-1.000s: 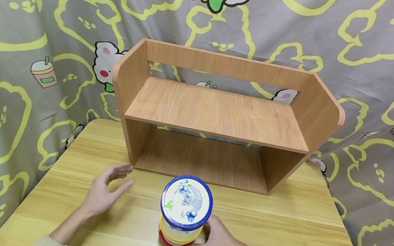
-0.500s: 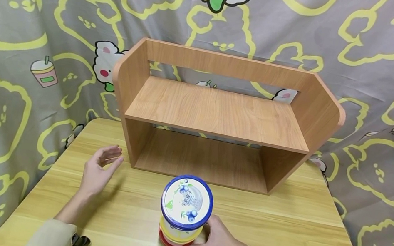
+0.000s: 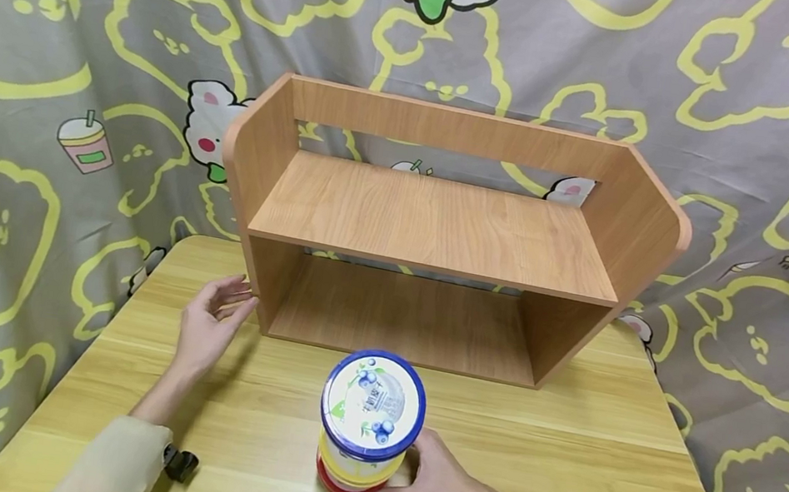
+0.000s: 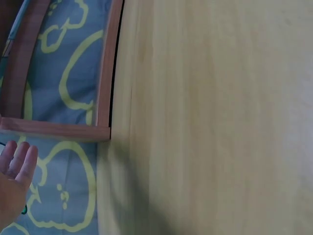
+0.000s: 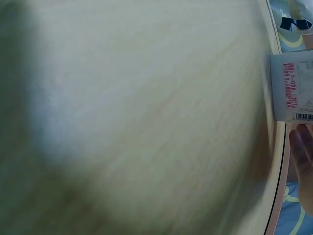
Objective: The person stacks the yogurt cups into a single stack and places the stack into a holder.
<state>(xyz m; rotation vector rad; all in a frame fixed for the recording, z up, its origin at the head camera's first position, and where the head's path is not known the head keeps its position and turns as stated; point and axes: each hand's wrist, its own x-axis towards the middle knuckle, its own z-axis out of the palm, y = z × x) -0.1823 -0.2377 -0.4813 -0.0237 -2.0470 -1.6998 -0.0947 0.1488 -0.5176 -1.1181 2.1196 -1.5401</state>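
A stack of round tubs (image 3: 372,404) stands on the table, topped by a blue-rimmed lid with a blueberry print. Yellow and red rims show below. My right hand (image 3: 439,478) grips the low right side of the stack, thumb in front and the other fingers partly hidden behind. The right wrist view catches a white tub (image 5: 291,88) with red print and a barcode, fingers against it. Beside the left panel of a wooden shelf (image 3: 442,232), my left hand (image 3: 211,325) is raised with relaxed, slightly bent fingers, holding nothing. Whether its fingertips touch the panel I cannot tell.
The two-level shelf stands at the back of the wooden table (image 3: 560,471), its lower bay facing me. A grey curtain (image 3: 171,4) with yellow cartoon outlines hangs behind and to both sides. A black strap device (image 3: 179,464) sits at my left wrist.
My left hand first drew left and away from the shelf's front corner, then shifted slightly forward and right toward the left panel. The right hand and the stack have stayed put.
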